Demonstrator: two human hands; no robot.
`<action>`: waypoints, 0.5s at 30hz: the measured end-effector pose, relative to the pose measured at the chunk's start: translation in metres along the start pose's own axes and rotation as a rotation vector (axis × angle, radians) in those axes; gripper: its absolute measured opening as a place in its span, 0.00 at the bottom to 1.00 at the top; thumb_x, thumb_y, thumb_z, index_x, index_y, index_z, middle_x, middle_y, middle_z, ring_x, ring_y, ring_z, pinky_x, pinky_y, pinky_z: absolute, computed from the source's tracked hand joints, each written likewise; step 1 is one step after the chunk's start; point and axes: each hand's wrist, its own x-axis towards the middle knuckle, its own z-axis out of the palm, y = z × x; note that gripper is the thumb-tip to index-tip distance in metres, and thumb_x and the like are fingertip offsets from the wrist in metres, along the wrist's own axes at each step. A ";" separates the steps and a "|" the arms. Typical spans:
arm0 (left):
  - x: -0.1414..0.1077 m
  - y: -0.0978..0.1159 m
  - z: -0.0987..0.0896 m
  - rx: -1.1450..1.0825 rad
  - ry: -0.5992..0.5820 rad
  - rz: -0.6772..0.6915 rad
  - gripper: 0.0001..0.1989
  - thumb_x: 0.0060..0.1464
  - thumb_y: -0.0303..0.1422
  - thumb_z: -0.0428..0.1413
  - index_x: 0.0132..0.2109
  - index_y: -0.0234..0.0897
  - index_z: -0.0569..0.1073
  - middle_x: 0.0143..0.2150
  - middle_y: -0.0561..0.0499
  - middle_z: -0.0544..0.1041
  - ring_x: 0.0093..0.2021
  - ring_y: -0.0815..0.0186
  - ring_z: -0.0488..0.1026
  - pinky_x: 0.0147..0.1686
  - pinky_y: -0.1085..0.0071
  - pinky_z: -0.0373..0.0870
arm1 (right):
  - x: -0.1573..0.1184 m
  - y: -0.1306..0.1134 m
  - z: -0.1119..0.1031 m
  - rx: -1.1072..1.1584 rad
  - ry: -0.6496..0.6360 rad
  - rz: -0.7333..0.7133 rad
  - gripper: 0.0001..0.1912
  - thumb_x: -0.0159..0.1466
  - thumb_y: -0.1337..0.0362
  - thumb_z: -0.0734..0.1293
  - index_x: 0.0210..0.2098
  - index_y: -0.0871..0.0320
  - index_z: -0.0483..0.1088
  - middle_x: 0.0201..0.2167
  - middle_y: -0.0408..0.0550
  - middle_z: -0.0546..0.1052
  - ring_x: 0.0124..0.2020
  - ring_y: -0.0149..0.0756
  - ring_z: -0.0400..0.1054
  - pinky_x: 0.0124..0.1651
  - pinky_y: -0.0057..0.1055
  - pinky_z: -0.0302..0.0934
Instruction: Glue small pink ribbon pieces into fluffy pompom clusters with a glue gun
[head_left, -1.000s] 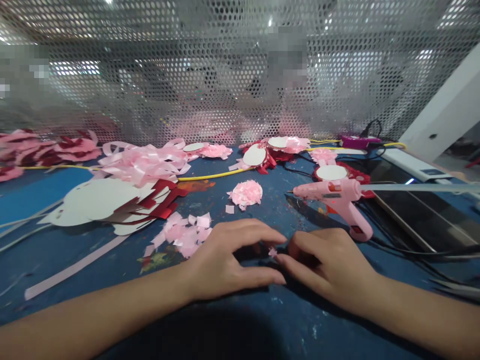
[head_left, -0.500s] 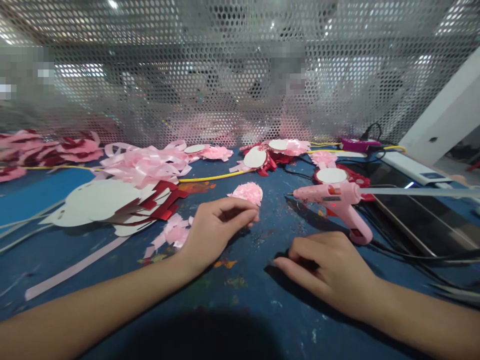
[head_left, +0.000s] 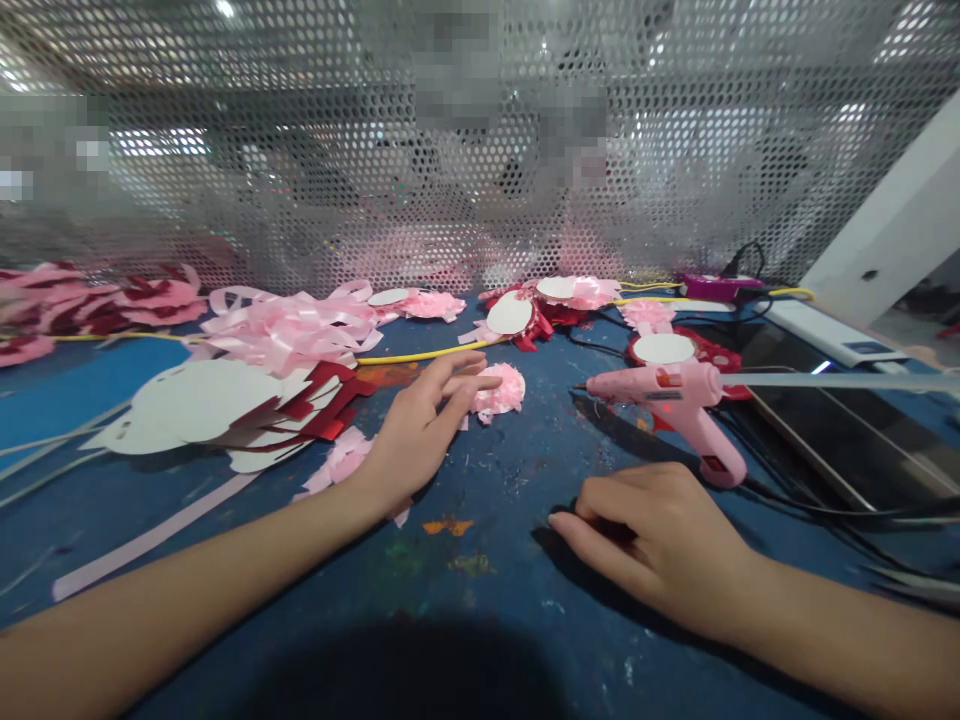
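Observation:
My left hand (head_left: 424, 420) reaches over the blue table with its fingers stretched out, the tips at the left edge of a small round pink rosette (head_left: 504, 392). Whether they press on it I cannot tell. Loose pink ribbon pieces (head_left: 345, 458) lie partly under that wrist. My right hand (head_left: 652, 540) rests on the table with its fingers curled in; what is inside them, if anything, is hidden. Just beyond it lies a pink hot glue gun (head_left: 660, 390), nozzle to the left, with a long glue stick (head_left: 840, 381) out of its back.
White card cutouts (head_left: 195, 400) with red pieces lie at left, below a heap of pink ribbon (head_left: 292, 320). Rosettes with white discs (head_left: 514, 315) line the back along a yellow cable (head_left: 427, 353). A perforated metal screen (head_left: 450, 200) stands behind; a dark phone-like panel (head_left: 832, 430) is at right.
My left hand has shifted slightly left and away from me, its fingers opening from a pinch and lengthening beside the rosette. My right hand and the glue gun stay put.

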 end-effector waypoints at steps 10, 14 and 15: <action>-0.003 0.002 0.001 0.054 0.083 0.024 0.21 0.63 0.36 0.46 0.62 0.42 0.57 0.56 0.46 0.74 0.54 0.59 0.70 0.52 0.59 0.66 | 0.002 0.000 0.001 0.005 -0.006 -0.001 0.20 0.67 0.59 0.59 0.20 0.58 0.59 0.15 0.37 0.61 0.17 0.24 0.54 0.25 0.28 0.42; -0.002 0.001 0.001 0.054 0.074 0.003 0.22 0.63 0.37 0.47 0.63 0.41 0.56 0.56 0.46 0.73 0.56 0.58 0.69 0.54 0.58 0.63 | 0.001 0.000 0.000 0.010 -0.005 -0.003 0.20 0.67 0.59 0.59 0.20 0.58 0.58 0.15 0.37 0.61 0.17 0.24 0.54 0.25 0.28 0.42; -0.002 0.001 0.001 0.059 0.069 -0.010 0.23 0.63 0.37 0.47 0.63 0.41 0.56 0.56 0.47 0.73 0.55 0.58 0.70 0.54 0.57 0.63 | 0.001 0.000 0.001 0.010 -0.006 -0.003 0.20 0.67 0.59 0.59 0.19 0.58 0.58 0.15 0.37 0.61 0.17 0.24 0.54 0.25 0.28 0.42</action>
